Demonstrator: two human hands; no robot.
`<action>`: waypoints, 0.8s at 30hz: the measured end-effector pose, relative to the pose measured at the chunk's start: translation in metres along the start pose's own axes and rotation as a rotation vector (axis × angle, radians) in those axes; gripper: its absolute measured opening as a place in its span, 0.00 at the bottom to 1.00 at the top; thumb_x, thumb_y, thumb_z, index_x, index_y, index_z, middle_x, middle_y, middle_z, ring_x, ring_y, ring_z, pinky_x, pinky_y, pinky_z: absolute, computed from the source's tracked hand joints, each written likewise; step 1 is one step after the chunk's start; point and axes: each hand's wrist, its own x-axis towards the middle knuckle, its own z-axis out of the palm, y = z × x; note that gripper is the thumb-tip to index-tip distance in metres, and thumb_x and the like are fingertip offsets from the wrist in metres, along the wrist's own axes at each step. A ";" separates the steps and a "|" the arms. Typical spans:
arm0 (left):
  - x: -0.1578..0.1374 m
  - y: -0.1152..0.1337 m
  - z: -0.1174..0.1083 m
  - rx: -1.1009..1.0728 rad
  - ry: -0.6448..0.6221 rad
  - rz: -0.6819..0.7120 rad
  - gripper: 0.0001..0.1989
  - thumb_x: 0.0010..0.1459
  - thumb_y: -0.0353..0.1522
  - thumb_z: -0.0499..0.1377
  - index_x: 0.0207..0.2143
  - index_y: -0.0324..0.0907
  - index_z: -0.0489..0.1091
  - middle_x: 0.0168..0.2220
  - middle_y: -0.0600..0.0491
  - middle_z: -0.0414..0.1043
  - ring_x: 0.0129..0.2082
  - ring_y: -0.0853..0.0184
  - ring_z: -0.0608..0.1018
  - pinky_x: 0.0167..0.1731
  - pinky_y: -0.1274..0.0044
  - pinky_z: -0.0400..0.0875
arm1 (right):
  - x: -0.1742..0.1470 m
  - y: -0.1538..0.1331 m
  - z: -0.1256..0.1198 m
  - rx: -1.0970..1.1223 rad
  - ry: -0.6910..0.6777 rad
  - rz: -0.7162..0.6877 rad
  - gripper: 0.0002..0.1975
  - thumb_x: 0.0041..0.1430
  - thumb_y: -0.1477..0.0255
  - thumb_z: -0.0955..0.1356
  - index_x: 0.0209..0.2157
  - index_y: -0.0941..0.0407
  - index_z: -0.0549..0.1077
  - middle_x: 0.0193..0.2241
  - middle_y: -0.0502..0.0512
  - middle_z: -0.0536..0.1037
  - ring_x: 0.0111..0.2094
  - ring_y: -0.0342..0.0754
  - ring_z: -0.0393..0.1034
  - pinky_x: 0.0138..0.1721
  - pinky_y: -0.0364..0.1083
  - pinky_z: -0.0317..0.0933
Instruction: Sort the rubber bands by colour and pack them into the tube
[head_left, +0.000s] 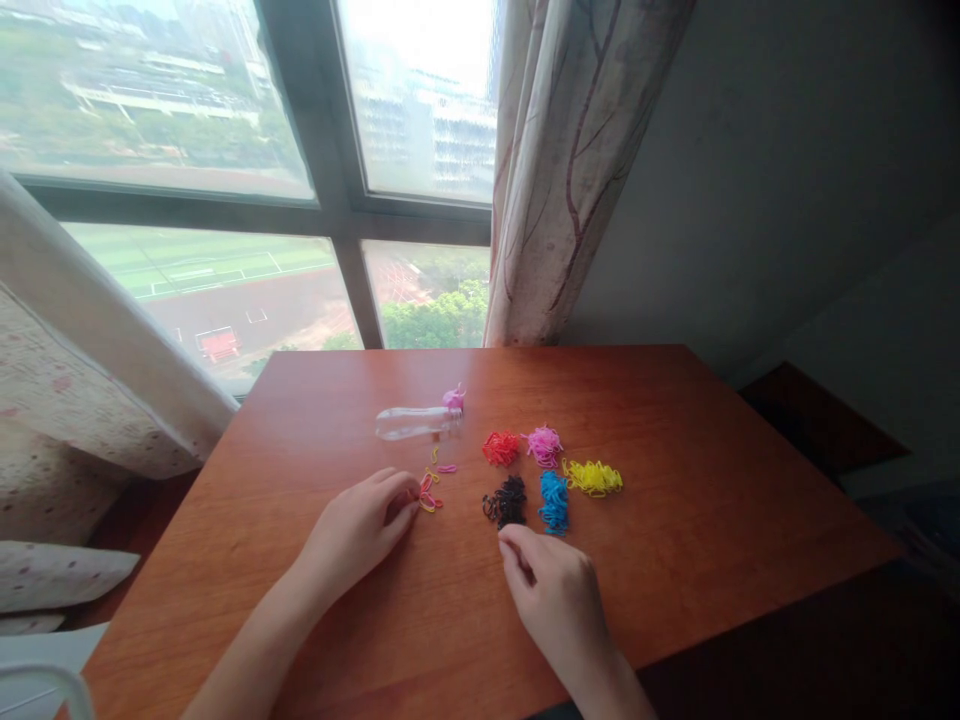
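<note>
My left hand (367, 515) rests on the table with its fingers curled together at a small mixed cluster of rubber bands (429, 495) in red, yellow and pink. Whether a band is between its fingertips I cannot make out. My right hand (559, 590) is closed in a pinch just in front of a pile of black rubber bands (508, 500); anything held there is too small to see. Close by are piles of blue rubber bands (554, 502), yellow rubber bands (595, 478), red rubber bands (501, 448) and pink rubber bands (544, 445).
Behind the cluster a clear bottle (412, 423) lies on its side, a pink clump (454, 398) at its right end. Loose bands (446, 469) are scattered in front of it. The brown wooden table (712, 480) ends near a window and a curtain (555, 180).
</note>
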 end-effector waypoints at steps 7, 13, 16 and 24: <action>0.000 0.001 0.000 0.011 -0.003 -0.004 0.07 0.61 0.32 0.52 0.35 0.46 0.69 0.36 0.54 0.73 0.34 0.64 0.75 0.35 0.77 0.65 | 0.025 -0.050 0.038 -0.094 -0.153 -0.003 0.07 0.62 0.77 0.65 0.38 0.53 0.74 0.27 0.49 0.79 0.28 0.45 0.74 0.27 0.41 0.51; -0.001 0.005 -0.002 0.023 -0.016 0.026 0.07 0.61 0.31 0.51 0.34 0.45 0.69 0.36 0.54 0.72 0.35 0.64 0.75 0.35 0.77 0.65 | 0.039 -0.057 0.047 -0.160 -0.202 0.073 0.06 0.64 0.75 0.65 0.41 0.53 0.73 0.28 0.52 0.80 0.29 0.47 0.75 0.26 0.41 0.52; -0.002 0.006 -0.002 0.035 -0.014 0.023 0.07 0.61 0.31 0.52 0.32 0.45 0.68 0.34 0.54 0.72 0.34 0.65 0.75 0.33 0.77 0.65 | 0.037 -0.056 0.050 -0.155 -0.211 0.096 0.06 0.64 0.75 0.65 0.42 0.53 0.73 0.29 0.53 0.81 0.29 0.48 0.76 0.27 0.42 0.53; -0.002 0.005 0.003 -0.012 -0.013 0.037 0.07 0.61 0.31 0.53 0.40 0.47 0.70 0.40 0.53 0.75 0.38 0.63 0.77 0.37 0.76 0.67 | 0.034 -0.056 0.056 -0.157 -0.215 0.121 0.07 0.64 0.75 0.65 0.42 0.55 0.73 0.30 0.54 0.81 0.29 0.49 0.76 0.27 0.43 0.54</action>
